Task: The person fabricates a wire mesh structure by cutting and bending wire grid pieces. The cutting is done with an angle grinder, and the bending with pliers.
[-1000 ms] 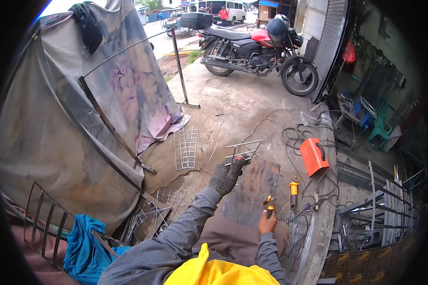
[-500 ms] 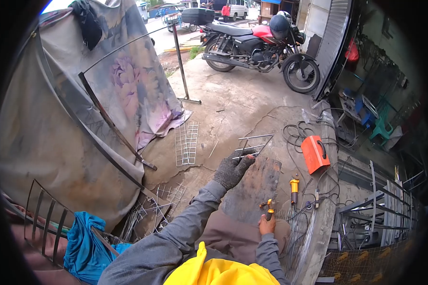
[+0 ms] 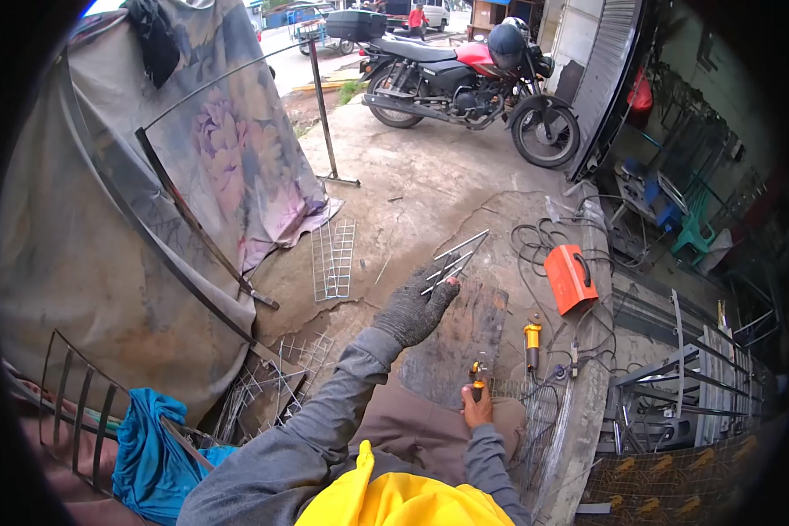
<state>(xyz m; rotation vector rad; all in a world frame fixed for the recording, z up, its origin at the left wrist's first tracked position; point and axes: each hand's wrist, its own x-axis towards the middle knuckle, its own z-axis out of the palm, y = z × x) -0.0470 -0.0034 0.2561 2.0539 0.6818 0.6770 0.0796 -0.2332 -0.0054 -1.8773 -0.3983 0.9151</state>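
Observation:
My left hand (image 3: pixel 412 307), in a dark grey glove, is closed on a small frame of thin metal rods (image 3: pixel 461 254), held up above a dark worn board (image 3: pixel 454 344). My bare right hand (image 3: pixel 476 408) grips a yellow and black hand tool (image 3: pixel 478 375) near my knee, its head pointing away from me. The tool and the metal frame are apart. The exact type of the tool is hard to tell.
Right of the board lie a yellow power tool (image 3: pixel 532 344), an orange machine (image 3: pixel 571 279) and loose cables. Wire grids (image 3: pixel 333 261) lie on the ground to the left. A motorcycle (image 3: pixel 465 83) stands ahead. A person in red (image 3: pixel 417 17) is far off.
My left hand has moved slightly left and the metal frame has tilted, its far end higher. My right hand has shifted a little left with the tool. The whole view has shifted slightly.

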